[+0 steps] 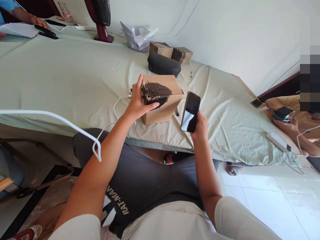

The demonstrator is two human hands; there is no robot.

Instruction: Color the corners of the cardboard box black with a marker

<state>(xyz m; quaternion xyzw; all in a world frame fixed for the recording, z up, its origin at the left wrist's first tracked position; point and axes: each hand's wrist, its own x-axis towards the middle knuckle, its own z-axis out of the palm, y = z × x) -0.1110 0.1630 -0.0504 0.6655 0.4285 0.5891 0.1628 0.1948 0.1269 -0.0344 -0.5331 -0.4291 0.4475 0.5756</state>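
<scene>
My left hand [138, 101] is closed round a dark, rough, bristly lump [155, 94] and holds it against the front of a brown cardboard box [165, 110] that stands near the table's front edge. My right hand [200, 128] grips a black phone [190, 111], upright and tilted, with its screen partly lit, just right of the box. A white cable [117, 106] runs from behind my left hand down over the table edge.
A pale cloth covers the table [62, 80]. Behind the box lie a black case [163, 65], two patterned cardboard boxes [171, 51], a clear container [136, 38] and a fan base [103, 35]. Another person's hand [37, 21] rests far left; a second person [290, 116] holds a device at right.
</scene>
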